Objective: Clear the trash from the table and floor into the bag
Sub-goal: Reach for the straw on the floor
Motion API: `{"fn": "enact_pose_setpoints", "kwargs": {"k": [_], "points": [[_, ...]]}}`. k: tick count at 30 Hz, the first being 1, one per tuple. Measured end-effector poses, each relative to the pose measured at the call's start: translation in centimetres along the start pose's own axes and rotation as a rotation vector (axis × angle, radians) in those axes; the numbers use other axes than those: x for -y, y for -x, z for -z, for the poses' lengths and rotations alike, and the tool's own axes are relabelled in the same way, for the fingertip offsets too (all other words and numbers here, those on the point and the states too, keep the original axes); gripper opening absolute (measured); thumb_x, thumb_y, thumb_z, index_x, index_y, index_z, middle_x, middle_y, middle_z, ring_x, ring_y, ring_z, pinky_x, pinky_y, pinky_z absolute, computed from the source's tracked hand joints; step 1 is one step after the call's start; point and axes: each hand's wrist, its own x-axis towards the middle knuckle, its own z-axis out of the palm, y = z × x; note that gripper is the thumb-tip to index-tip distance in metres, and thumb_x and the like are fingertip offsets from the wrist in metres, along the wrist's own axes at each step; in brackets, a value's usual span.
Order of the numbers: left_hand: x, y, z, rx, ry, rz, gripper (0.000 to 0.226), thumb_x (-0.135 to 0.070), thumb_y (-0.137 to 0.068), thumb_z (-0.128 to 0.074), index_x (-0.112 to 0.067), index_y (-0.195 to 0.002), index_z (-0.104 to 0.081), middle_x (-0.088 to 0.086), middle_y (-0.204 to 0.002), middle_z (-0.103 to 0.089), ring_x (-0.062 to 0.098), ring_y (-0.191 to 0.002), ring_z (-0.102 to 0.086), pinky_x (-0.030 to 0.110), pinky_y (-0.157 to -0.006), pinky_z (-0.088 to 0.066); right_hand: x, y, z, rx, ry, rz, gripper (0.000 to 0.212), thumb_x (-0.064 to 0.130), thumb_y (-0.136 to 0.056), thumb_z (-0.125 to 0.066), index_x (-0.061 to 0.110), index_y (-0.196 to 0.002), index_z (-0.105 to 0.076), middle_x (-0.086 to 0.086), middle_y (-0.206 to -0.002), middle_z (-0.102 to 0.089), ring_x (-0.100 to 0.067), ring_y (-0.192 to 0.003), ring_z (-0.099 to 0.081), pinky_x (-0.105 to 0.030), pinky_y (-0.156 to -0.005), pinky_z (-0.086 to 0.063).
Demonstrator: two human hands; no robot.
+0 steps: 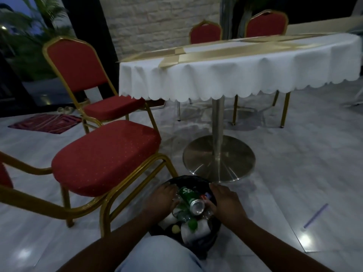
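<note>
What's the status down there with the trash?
Left hand and right hand both on the black bag. Green can on top. Purple straw on floor, right.

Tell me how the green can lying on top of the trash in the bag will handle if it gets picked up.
The green can looks like thin metal, so probably light and easily dented by a tight grip. It lies on its side atop loose bottles in the black bag, so a nudge may roll it. Its smooth wall could be somewhat slippery.

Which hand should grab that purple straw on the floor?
Probably the right hand: the purple straw lies on its side of the black bag, while the left hand is across it.
</note>
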Motion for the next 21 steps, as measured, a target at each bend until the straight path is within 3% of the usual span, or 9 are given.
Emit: {"fn": "enact_pose_setpoints", "kwargs": {"k": [2,5,8,10,13,16,19,21], "points": [[-1.2,-2.3,2.1,0.013,0.071,-0.056,0.048,-0.049,-0.089,-0.042,-0.014,-0.113,-0.064,0.005,-0.108,-0.069,0.02,-0.097,-0.065,0.029,-0.085,-0.05,-2.0,0.5,1.1,-0.014,0.001,-0.039,0.054,0.053,-0.08,-0.047,0.015,-0.115,-0.062,-0.005,-0.11,-0.068,-0.024,-0.093,-0.066,-0.04,-0.068,-0.054],[-3.7,-6.3,4.3,0.122,0.191,-0.142,0.052,-0.058,-0.091,-0.037,-0.017,-0.112,-0.063,0.002,-0.109,-0.066,0.016,-0.098,-0.061,0.028,-0.086,-0.048,-5.9,1.7,2.6,-0.035,0.024,-0.129,0.05,0.039,-0.077,-0.064,0.015,-0.12,-0.059,-0.006,-0.117,-0.065,-0.024,-0.101,-0.062,-0.04,-0.075,-0.052],[-7.1,-10.3,4.8,0.052,0.116,-0.272,0.044,-0.048,-0.088,-0.045,-0.016,-0.109,-0.065,0.005,-0.104,-0.07,0.021,-0.092,-0.066,0.03,-0.077,-0.055,-9.9,3.2,3.9,-0.045,0.07,-0.246,0.051,0.029,-0.07,-0.077,0.012,-0.116,-0.061,-0.007,-0.114,-0.066,-0.026,-0.098,-0.064,-0.041,-0.072,-0.052],[-9.2,-13.2,3.2,0.042,0.083,-0.362,0.047,-0.049,-0.083,-0.046,-0.015,-0.108,-0.066,0.006,-0.1,-0.072,0.022,-0.088,-0.069,0.029,-0.071,-0.055,-13.0,4.6,4.2,-0.042,0.103,-0.344,0.049,0.028,-0.071,-0.077,0.012,-0.115,-0.062,-0.008,-0.115,-0.065,-0.027,-0.099,-0.063,-0.042,-0.071,-0.053],[-13.5,-17.2,1.3,0.061,0.102,-0.429,0.047,-0.057,-0.085,-0.043,-0.027,-0.118,-0.057,0.002,-0.112,-0.068,0.022,-0.098,-0.065,0.032,-0.08,-0.055,-17.5,7.0,3.5,-0.037,0.109,-0.473,0.051,0.023,-0.07,-0.077,0.011,-0.117,-0.06,-0.008,-0.119,-0.064,-0.029,-0.102,-0.062,-0.043,-0.072,-0.053],[-18.2,-20.1,-0.5,-0.045,0.063,-0.545,0.048,-0.059,-0.084,-0.039,-0.026,-0.104,-0.069,-0.007,-0.099,-0.071,0.012,-0.086,-0.068,0.024,-0.07,-0.053,-21.4,9.6,2.0,-0.009,0.111,-0.593,0.056,0.019,-0.061,-0.082,0.009,-0.113,-0.063,-0.01,-0.113,-0.067,-0.03,-0.097,-0.065,-0.042,-0.066,-0.056],[-22.6,-22.0,-4.1,-0.013,0.215,-0.573,0.048,-0.056,-0.087,-0.044,-0.018,-0.106,-0.068,-0.001,-0.102,-0.07,0.016,-0.091,-0.066,0.026,-0.078,-0.052,-25.0,11.9,-0.6,0.022,0.082,-0.712,0.058,0.017,-0.057,-0.085,0.007,-0.11,-0.064,-0.011,-0.11,-0.067,-0.032,-0.093,-0.066,-0.042,-0.062,-0.056],[-24.6,-22.3,-8.2,0.026,0.296,-0.501,0.049,-0.056,-0.086,-0.046,-0.016,-0.105,-0.068,0.001,-0.099,-0.07,0.018,-0.089,-0.066,0.027,-0.076,-0.053,-27.1,13.3,-2.6,0.043,0.063,-0.763,0.056,0.016,-0.059,-0.083,0.006,-0.111,-0.064,-0.013,-0.109,-0.067,-0.033,-0.091,-0.065,-0.042,-0.061,-0.055]]}}
